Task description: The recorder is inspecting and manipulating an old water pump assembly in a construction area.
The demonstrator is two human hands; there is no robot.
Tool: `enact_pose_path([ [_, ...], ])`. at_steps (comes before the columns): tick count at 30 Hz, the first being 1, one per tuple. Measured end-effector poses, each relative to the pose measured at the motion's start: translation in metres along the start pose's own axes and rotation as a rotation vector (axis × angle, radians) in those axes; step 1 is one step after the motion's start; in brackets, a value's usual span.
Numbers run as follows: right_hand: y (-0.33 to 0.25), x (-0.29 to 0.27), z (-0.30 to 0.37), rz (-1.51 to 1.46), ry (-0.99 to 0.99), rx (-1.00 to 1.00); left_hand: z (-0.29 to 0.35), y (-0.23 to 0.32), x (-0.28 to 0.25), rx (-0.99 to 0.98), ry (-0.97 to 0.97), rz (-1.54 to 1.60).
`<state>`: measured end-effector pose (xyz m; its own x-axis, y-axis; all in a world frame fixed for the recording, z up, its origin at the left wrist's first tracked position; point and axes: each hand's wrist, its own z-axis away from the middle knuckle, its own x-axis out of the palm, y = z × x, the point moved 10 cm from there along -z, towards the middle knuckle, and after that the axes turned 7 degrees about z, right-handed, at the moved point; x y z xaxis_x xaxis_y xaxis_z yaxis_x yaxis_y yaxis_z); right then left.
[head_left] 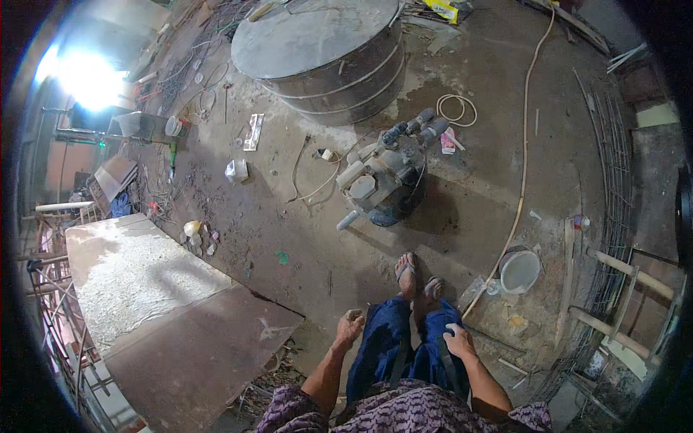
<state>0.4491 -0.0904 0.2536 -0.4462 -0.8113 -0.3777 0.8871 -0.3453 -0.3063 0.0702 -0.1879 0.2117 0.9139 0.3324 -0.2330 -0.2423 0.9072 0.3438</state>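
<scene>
Left hand (349,329): fingers curled in toward the palm, beside the left leg of the blue trousers (377,348). No object showed in it, but the palm faced away, so full closure could not be told. Right hand (459,340): fingers bent, overlapping the right trouser leg in view; contact with the cloth was uncertain, as was how tightly the fingers were closed.

Labels: a yellow packet (442,10) at the top edge bore dark print; a pink-and-white packet (451,141) lay by the motor-like machine (390,173). Print on both was too small to make out.

Pose: both forearms entered from the lower edge, out of patterned purple sleeves (289,410), angled upward and inward, hands low at either side of the legs. Feet in flip-flops (406,268) stood on the dusty floor (310,252).

Positions: nearest the left hand, to its left, was a brown board (195,353), its far part coated with whitish material (137,281). To the right hand's upper right stood a white bucket (520,272), with a pale hose (521,187) running just left of it.
</scene>
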Motion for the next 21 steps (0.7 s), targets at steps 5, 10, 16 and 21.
enact_pose_path([
  [5, 0.008, 0.030, 0.020, 0.001, -0.041, 0.076, 0.006, -0.011, 0.027, 0.151, -0.159, -0.003],
  [10, 0.029, 0.058, 0.045, -0.024, -0.044, 0.062, 0.025, -0.019, 0.033, 0.258, -0.186, -0.236],
  [16, 0.058, 0.084, 0.049, -0.029, -0.075, 0.082, 0.048, -0.019, 0.022, 0.297, -0.120, -0.453],
  [21, 0.053, 0.106, 0.057, 0.028, -0.086, 0.056, 0.044, -0.032, -0.010, 0.262, 0.042, -0.475],
])
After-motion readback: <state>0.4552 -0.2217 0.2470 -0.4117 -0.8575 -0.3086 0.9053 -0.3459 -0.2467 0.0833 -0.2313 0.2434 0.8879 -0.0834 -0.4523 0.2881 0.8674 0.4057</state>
